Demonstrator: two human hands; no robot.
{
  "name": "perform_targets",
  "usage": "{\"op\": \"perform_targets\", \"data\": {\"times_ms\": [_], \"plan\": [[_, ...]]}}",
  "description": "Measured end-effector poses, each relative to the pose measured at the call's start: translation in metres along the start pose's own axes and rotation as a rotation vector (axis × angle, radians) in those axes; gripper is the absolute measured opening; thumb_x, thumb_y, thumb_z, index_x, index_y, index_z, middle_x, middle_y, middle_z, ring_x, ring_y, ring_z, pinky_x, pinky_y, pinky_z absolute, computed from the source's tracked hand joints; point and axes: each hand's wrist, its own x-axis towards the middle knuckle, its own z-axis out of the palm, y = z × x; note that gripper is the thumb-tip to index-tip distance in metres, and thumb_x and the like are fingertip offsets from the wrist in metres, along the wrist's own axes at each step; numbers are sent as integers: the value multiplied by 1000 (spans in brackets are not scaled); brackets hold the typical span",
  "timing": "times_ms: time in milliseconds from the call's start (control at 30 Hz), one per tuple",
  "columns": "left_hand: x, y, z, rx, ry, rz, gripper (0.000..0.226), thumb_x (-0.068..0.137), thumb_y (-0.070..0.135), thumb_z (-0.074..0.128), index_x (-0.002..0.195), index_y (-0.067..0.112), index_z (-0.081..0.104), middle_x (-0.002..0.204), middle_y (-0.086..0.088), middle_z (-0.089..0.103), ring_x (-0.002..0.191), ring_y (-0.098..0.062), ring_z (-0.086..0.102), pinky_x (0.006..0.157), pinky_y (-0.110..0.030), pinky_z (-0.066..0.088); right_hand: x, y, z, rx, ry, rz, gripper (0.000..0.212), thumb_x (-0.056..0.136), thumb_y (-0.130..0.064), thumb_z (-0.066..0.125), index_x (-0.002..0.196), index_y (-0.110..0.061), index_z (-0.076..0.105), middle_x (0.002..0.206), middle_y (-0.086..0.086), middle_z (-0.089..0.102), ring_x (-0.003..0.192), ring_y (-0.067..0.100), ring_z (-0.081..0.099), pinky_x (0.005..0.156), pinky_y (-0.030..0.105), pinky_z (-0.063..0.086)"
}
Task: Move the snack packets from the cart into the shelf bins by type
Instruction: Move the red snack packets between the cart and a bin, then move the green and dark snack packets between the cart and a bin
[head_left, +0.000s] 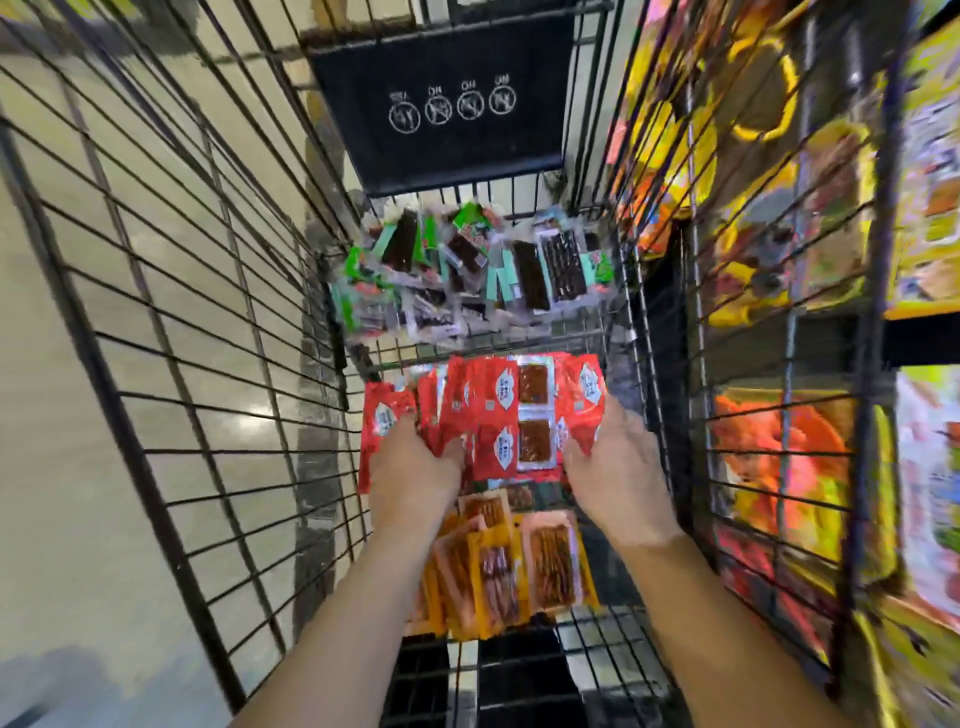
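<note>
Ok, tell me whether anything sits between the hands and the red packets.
Nothing visible does. The left hand and right hand hold the red packets from either side, inside the cart.

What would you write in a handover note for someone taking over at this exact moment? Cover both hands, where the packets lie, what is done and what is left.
Left hand: fingers dug into the left side of the red packets, gripping them.
Right hand: curled round the right side of the same pile.
Cart: green packets at the far end, red in the middle, orange packets nearest.
Done: nothing visibly shelved; all three types are in the cart.
Left: lift the red bunch to its bin on the shelves at right (blurred), then the other two types.
</note>
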Motion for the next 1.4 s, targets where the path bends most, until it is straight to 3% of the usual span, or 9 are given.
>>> {"op": "perform_targets", "data": {"times_ms": [167,433,567,667,767,900,1167,1300,1400], "plan": [[-56,0,-58,206,-52,150,32,103,40,63,130,23,61,119,5,66,104,-15,57,97,-31,46,-61,-6,-35,-218,-13,-90,49,105,-40,48,145,-12,45,143,9,49,130,30,47,109,45,42],[-186,11,-170,586,84,480,40,105,47,52,135,21,58,122,-2,67,115,-24,61,95,-42,52,-204,-27,-98,-472,98,-246,61,105,-48,43,155,-15,34,157,7,38,137,30,43,113,44,37],[-244,-7,-221,704,136,629,46,103,49,50,142,23,51,140,1,58,131,-25,52,109,-42,43,-288,-42,-108,-522,227,-272,50,104,-49,39,141,-16,49,149,7,49,130,31,50,108,44,40],[-279,-30,-256,757,160,717,49,103,52,46,144,26,50,148,4,52,138,-24,48,114,-41,37,-352,-51,-104,-471,327,-250,49,98,-44,61,129,-6,64,136,18,62,118,39,61,101,48,48],[-306,-59,-285,754,180,815,49,101,47,57,142,20,58,150,-2,56,140,-28,50,114,-46,40,-411,-54,-90,-439,408,-193,46,87,-37,78,116,-2,70,124,22,68,107,44,66,91,52,54],[-326,-87,-301,819,211,926,54,105,52,45,153,26,47,161,4,45,149,-23,40,121,-42,33,-474,-51,-66,-403,504,-106,47,79,-35,83,114,-7,72,122,17,70,106,40,67,89,50,56],[-392,-88,-282,886,247,1236,59,104,59,43,152,26,46,158,5,48,145,-21,44,118,-40,37,-571,6,-25,-233,612,151,55,80,-37,83,123,-5,71,125,16,69,106,39,67,90,49,56],[-441,-89,-252,908,231,1389,62,103,61,42,156,27,42,160,8,45,148,-19,41,121,-40,33,-622,55,-8,-157,678,295,58,89,-45,69,138,-13,62,140,9,61,122,35,60,103,46,48],[-491,-90,-223,943,206,1491,57,100,55,56,146,22,54,154,1,55,142,-26,50,116,-43,39,-661,104,9,-77,728,415,56,91,-44,66,138,-15,60,138,8,61,120,34,60,104,45,47]]}}
